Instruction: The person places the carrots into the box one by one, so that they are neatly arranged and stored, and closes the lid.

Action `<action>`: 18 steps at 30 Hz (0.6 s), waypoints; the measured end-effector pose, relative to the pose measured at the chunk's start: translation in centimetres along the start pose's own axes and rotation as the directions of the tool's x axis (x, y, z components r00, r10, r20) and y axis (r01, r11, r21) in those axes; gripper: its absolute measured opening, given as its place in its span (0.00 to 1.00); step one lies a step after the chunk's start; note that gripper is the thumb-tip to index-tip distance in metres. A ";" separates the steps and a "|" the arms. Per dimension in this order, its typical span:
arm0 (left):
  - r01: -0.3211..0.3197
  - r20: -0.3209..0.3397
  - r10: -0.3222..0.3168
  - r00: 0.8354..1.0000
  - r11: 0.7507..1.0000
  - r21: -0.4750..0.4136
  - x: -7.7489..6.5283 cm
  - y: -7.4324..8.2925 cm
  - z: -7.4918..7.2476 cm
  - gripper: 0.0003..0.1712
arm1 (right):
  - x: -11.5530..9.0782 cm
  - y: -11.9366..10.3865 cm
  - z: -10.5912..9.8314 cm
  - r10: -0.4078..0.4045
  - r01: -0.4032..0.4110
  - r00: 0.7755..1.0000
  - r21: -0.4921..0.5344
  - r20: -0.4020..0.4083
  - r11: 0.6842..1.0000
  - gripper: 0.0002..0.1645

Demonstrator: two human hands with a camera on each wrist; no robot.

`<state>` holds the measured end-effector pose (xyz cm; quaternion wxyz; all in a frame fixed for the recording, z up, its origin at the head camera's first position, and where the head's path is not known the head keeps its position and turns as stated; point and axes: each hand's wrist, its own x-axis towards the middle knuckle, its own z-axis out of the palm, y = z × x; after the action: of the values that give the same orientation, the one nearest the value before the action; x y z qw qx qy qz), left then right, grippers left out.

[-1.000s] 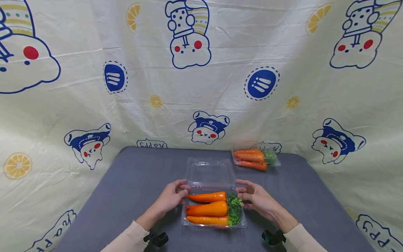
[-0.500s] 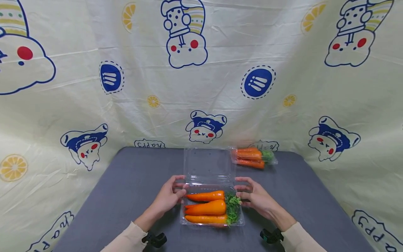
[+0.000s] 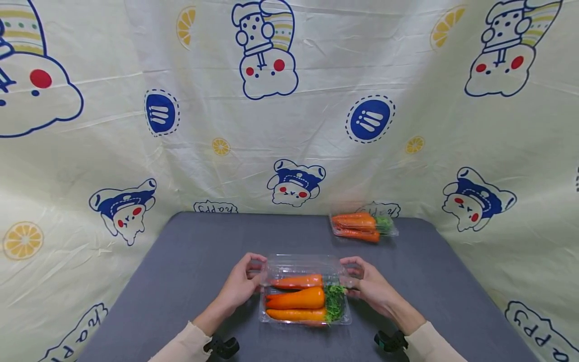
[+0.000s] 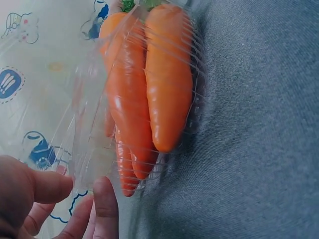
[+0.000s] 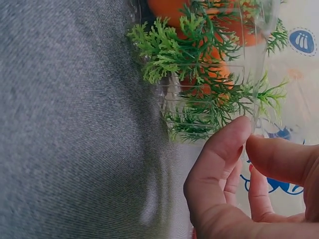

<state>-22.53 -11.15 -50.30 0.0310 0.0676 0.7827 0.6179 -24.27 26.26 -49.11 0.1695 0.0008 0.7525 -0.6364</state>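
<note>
In the head view a clear plastic clamshell container (image 3: 267,320) lies on the grey cloth, with several orange carrots (image 3: 296,298) and green leafy tops (image 3: 334,304) inside. Its hinged lid (image 3: 302,260) leans forward over the rear carrot. At the left side, my left hand (image 3: 242,281) pinches the lid's edge between thumb (image 4: 57,186) and a finger. My right hand (image 3: 373,286) does likewise on the right, its thumb (image 5: 274,154) and index finger meeting at the clear plastic beside the leaves. The far fingers of both hands are partly hidden.
Another clear package of carrots (image 3: 357,226) lies at the back right of the grey-covered table (image 3: 217,239). A white printed cloth (image 3: 194,171) hangs behind and at both sides. Dark straps (image 3: 221,347) circle both wrists.
The lid has swung up from lying back behind the container, through upright, and now tilts forward over the carrots. Both hands stay at its sides; the view shifted slightly.
</note>
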 end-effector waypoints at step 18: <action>-0.018 0.051 0.017 0.999 0.999 0.030 -2.7 0.7 -0.5 0.14 | -2.9 -0.6 0.2 0.034 -0.036 0.999 -0.122 -0.024 0.992 0.27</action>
<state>-19.90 -11.88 -49.61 0.0443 0.0905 0.7905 0.6041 -21.63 26.59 -47.82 0.1722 0.0104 0.7919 -0.5858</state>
